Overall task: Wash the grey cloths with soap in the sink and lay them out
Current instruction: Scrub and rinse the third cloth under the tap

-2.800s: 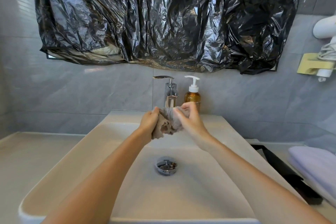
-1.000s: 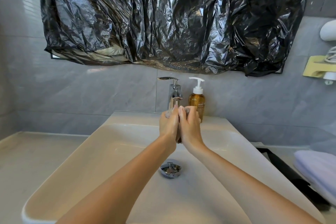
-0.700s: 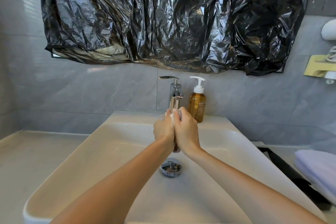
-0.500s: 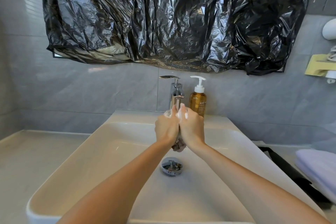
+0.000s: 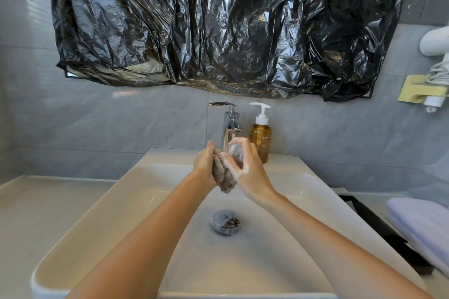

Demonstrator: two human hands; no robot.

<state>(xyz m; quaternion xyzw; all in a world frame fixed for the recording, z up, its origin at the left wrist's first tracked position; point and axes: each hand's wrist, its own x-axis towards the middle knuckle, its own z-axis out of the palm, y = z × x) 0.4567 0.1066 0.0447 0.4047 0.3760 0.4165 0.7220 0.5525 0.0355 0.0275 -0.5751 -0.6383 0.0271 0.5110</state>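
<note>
A wet, crumpled grey cloth [image 5: 224, 177] is bunched between both hands above the white sink [image 5: 102, 209], just in front of the chrome tap [image 5: 230, 126]. My left hand [image 5: 205, 164] grips its left side. My right hand [image 5: 245, 165] has soapy foam on it, and its fingers curl over the cloth's top and right side. An amber soap pump bottle [image 5: 261, 138] stands on the sink's back ledge, right of the tap. Much of the cloth is hidden inside my palms.
The chrome drain plug [image 5: 226, 222] sits in the basin below my hands. A folded pale towel [image 5: 422, 223] lies on a black tray [image 5: 379, 228] on the right counter. Crumpled black plastic [image 5: 218, 22] covers the wall above. A pale counter [image 5: 36, 204] extends left.
My hands were pressed tight together around the cloth; now they have parted slightly, showing more of the cloth, with foam on my right hand.
</note>
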